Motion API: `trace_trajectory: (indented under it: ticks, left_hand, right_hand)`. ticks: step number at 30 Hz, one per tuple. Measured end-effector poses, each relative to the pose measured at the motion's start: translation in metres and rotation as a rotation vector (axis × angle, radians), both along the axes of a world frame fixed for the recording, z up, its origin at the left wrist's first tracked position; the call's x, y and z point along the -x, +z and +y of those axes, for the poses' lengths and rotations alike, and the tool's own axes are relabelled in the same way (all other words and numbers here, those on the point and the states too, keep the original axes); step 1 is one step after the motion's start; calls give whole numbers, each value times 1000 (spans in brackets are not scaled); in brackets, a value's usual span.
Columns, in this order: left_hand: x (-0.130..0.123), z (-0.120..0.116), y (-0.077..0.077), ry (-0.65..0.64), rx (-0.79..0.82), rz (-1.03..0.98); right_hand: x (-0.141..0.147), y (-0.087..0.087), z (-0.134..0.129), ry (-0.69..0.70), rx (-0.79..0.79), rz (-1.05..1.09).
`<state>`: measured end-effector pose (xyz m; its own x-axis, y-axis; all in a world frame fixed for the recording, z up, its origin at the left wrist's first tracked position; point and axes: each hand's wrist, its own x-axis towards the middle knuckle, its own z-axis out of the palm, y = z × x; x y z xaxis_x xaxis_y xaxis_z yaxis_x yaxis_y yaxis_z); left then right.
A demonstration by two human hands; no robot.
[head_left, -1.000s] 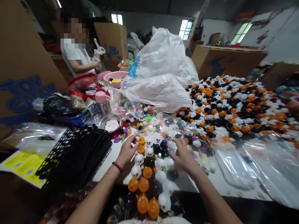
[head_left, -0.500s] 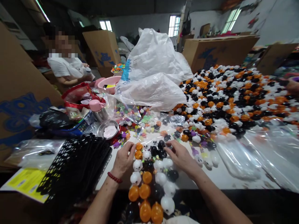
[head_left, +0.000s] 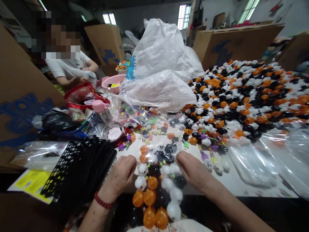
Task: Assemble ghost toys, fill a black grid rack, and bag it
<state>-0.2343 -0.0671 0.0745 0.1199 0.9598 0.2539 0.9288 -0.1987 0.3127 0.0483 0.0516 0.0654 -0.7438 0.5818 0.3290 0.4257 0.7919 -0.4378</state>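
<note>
Rows of orange, white and black balls point(head_left: 152, 183) lie at the table's front edge and reach down over it. A clear plastic bag point(head_left: 154, 149) covers their far end. On the left side my left hand point(head_left: 124, 169) pinches the bag's edge, with a red bead bracelet point(head_left: 103, 201) on the wrist. My right hand point(head_left: 189, 164), fingers closed, grips the bag's other edge. Some balls have faces, such as the white one point(head_left: 143, 169) beside my left hand.
Black mesh sheets point(head_left: 82, 174) lie at left, near a metal bowl point(head_left: 113, 132). Clear bags point(head_left: 253, 164) lie at right, before a large heap of balls point(head_left: 241, 93). A person point(head_left: 70, 67) is at the back left.
The clear bag now covers the far end of the balls. Both hands have closed on its edges and come nearer. The person at the back left leans closer.
</note>
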Motion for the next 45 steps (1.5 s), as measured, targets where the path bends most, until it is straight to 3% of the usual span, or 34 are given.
trace_trajectory:
  ticks: [7, 11, 17, 23, 29, 34, 38, 45]
  left_hand:
    - [-12, -25, 7, -126, -20, 84]
    - [-13, -22, 0, -140, -52, 95]
    - [-17, -13, -2, -173, -65, 137]
    - [-20, -10, 2, -238, -20, 167]
    - [-20, -11, 3, -220, 15, 65]
    - [-17, -19, 8, -226, 116, -97]
    - [-14, -24, 9, -236, 168, -148]
    - [-13, -28, -2, -174, 239, -314]
  right_hand:
    - [-20, 3, -18, 89, -74, -100]
    - [-27, -7, -11, 102, -133, -115]
    - [-43, -23, -12, 14, -219, -111]
    - [-55, -22, -29, 8, -43, -49]
    - [-35, -18, -48, -175, 124, 154]
    - [-24, -30, -61, -253, 100, 269]
    - [-34, -30, -66, -194, 120, 244]
    - [-48, -5, -73, -2, 378, 160]
